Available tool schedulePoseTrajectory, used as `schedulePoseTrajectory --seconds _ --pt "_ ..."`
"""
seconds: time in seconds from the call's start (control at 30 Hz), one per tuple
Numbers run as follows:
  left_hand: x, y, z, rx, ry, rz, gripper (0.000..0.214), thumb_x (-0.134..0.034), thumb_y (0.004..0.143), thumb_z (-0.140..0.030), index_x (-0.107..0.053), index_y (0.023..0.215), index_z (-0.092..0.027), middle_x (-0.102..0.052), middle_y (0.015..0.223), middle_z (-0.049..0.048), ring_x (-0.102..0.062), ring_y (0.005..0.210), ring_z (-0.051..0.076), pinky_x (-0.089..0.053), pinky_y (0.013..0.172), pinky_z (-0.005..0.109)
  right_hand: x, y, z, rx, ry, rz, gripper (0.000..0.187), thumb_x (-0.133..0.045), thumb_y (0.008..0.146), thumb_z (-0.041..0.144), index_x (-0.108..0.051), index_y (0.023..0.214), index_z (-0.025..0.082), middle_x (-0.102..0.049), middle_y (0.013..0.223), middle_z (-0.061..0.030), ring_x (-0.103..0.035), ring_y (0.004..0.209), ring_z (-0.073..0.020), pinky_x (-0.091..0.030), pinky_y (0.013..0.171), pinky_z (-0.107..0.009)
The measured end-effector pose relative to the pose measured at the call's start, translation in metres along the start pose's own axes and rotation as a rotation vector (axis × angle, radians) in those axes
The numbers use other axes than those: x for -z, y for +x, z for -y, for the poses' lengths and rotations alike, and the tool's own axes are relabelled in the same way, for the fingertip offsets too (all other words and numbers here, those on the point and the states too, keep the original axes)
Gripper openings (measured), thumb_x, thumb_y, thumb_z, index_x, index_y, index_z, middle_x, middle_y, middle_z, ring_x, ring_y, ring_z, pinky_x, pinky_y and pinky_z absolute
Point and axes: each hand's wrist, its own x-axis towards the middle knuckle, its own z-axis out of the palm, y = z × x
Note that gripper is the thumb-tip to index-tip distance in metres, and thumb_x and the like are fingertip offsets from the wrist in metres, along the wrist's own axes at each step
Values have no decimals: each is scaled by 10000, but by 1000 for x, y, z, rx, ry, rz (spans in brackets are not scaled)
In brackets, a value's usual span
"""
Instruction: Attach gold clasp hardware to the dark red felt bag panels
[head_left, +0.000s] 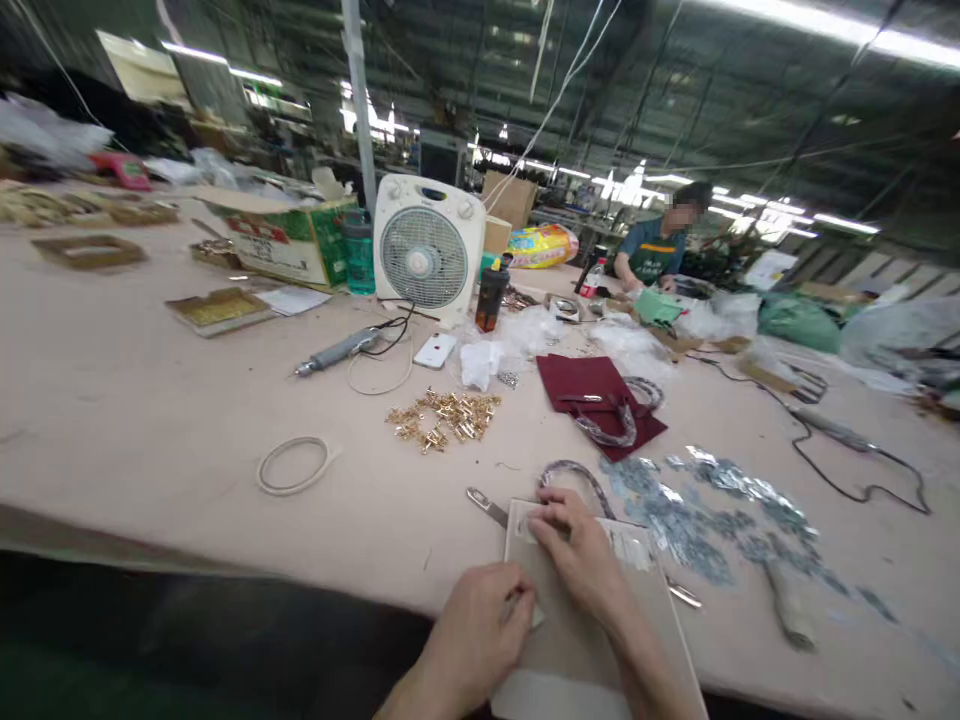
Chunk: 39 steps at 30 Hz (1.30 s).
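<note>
A pale beige flat piece [570,640] lies at the near table edge. My left hand [480,625] is closed in a pinch on its left edge. My right hand [581,550] presses down on its upper part with the fingers bent together near the top left corner. A metal tool [487,507] lies just beyond that corner. A plastic-wrapped strap [574,475] curves behind my right hand.
A heap of gold metal fittings [446,415], a tape ring [292,465], maroon cloth [600,400], torn silvery wrapping scraps [697,510], a white fan [429,245], a powered hand tool [337,352] and cardboard boxes [281,235] sit on the table. Another person [660,250] works at the far right.
</note>
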Motion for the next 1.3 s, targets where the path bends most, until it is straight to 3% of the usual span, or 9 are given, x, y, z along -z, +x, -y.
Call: schedulePoseTrajectory --seconds 0.47,0.63,0.9,1.03,1.17,1.3 --pt "1 -1 -2 23 -5 19 218 -515 934 -238 -697 820 -203 -719 801 19 -654 801 178 -411 690 256 -4 -5 5 42 -135 -51 84 -688 882 269 -733 945 237 -646 1288 -89 -589 1260 -285 -454 1103 -445" --pt "0 1 -2 22 -23 28 239 -495 938 -267 -682 807 -195 -708 788 35 -647 749 180 -430 655 252 -5 -1 0 43 -202 -106 357 -742 861 286 -674 1208 240 -678 1259 -81 -621 1208 -284 -478 1079 -440" --pt "-3 0 3 86 -170 64 287 -488 963 -370 -702 906 -188 -677 805 23 -617 572 133 -438 533 226 -9 7 -6 88 -293 -143 32 -717 943 293 -733 955 268 -731 1069 -25 -656 1052 -252 -496 956 -386" --pt "-3 -2 8 105 -313 79 297 -535 946 -411 -710 984 -175 -694 850 29 -598 542 114 -458 519 218 -14 3 -3 136 -397 -214 110 -650 998 309 -724 926 268 -742 974 -21 -653 968 -252 -493 883 -378" --pt "11 -10 19 127 -404 -8 398 -593 926 -484 -700 1130 -159 -708 825 33 -563 523 106 -470 528 224 -19 0 -3 175 -442 -270 156 -587 1026 306 -717 950 269 -747 985 -27 -663 973 -251 -499 878 -377" --pt "56 -28 35 143 -296 -226 489 -617 911 -511 -702 1223 -144 -705 835 43 -562 567 120 -501 578 244 -20 -5 -12 238 -451 -290 257 -514 1052 411 -714 1016 254 -753 1051 -54 -676 1014 -266 -512 914 -413"
